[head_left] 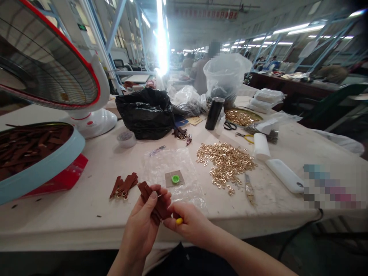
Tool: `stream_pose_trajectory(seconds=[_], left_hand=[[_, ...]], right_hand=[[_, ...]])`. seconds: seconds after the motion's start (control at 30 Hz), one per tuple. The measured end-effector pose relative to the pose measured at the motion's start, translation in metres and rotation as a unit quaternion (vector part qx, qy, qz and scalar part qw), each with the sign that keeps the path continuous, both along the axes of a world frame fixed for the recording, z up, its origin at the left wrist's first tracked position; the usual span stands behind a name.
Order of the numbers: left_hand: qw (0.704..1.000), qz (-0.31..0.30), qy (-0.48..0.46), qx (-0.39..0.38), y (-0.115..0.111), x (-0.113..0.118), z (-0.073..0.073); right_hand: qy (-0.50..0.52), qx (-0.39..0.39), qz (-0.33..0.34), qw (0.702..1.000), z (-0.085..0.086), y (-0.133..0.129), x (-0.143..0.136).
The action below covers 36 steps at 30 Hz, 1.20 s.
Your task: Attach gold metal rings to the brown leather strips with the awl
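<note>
A small stack of brown leather strips (145,189) is in my left hand (139,226), with the thumb pressed on top. My right hand (192,224) is closed at the lower end of the strips, around a tool with a yellow handle end (179,221); its working tip is hidden by my fingers. Left of my hands lies a bunch of finished-looking brown strips (125,185) with metal rings at their ends. A green round piece (175,179) sits on a small grey square over a clear plastic sheet (155,165). Many gold D-rings (227,159) are heaped to the right.
At left stand a fan (97,122) and a blue-rimmed tub (66,153) of brown strips. Behind are a black plastic bag (140,115), a tape roll (126,139), a black cylinder (214,114) and scissors (230,125). A white bottle (284,176) lies at right.
</note>
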<state>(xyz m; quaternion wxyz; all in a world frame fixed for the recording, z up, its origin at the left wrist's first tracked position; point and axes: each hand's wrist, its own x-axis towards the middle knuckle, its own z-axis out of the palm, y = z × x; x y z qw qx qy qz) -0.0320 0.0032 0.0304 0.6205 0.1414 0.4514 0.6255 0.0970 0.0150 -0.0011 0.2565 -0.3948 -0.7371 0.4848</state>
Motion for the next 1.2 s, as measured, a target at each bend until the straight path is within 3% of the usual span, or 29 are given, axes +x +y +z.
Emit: stream_pose_trajectory(seconds=[0.17, 0.3, 0.37, 0.43, 0.57, 0.63, 0.7, 0.8, 0.87, 0.93, 1.07, 1.2], left_hand=[[0.999, -0.003, 0.039, -0.012, 0.004, 0.003, -0.007], [0.983, 0.039, 0.180, -0.003, -0.001, -0.008, -0.019], [0.946, 0.068, 0.314, 0.042, -0.004, -0.013, -0.023], [0.883, 0.061, 0.455, 0.094, -0.007, -0.014, -0.024], [0.769, -0.067, 0.614, 0.167, -0.003, -0.010, -0.026], [0.741, -0.106, 0.637, 0.184, 0.002, -0.007, -0.027], [0.756, -0.102, 0.622, 0.173, 0.004, -0.002, -0.028], [0.846, -0.084, 0.517, 0.098, 0.003, 0.005, -0.029], [0.908, -0.078, 0.408, 0.046, 0.001, 0.007, -0.029], [0.949, -0.074, 0.307, 0.013, 0.000, 0.008, -0.030], [0.985, -0.082, 0.150, -0.035, 0.001, 0.006, -0.028], [0.990, -0.104, 0.029, -0.088, 0.002, 0.006, -0.020]], right_hand=[[0.005, 0.052, -0.034, 0.998, 0.005, 0.002, 0.012], [0.016, 0.035, -0.088, 0.995, 0.003, 0.009, 0.026], [0.025, 0.022, -0.101, 0.994, 0.001, 0.012, 0.032], [0.030, 0.013, -0.104, 0.994, 0.000, 0.012, 0.034], [0.041, -0.011, -0.056, 0.998, 0.007, 0.007, 0.035], [0.046, -0.008, -0.019, 0.999, 0.013, 0.005, 0.039], [0.027, 0.019, -0.017, 0.999, 0.017, 0.009, 0.049], [-0.125, 0.103, -0.074, 0.984, 0.012, 0.028, 0.073], [-0.327, 0.148, -0.110, 0.927, 0.002, 0.045, 0.091], [-0.400, 0.140, -0.146, 0.894, -0.011, 0.063, 0.108], [-0.481, 0.127, -0.185, 0.847, -0.029, 0.087, 0.128], [-0.508, 0.126, -0.182, 0.832, -0.037, 0.091, 0.131]])
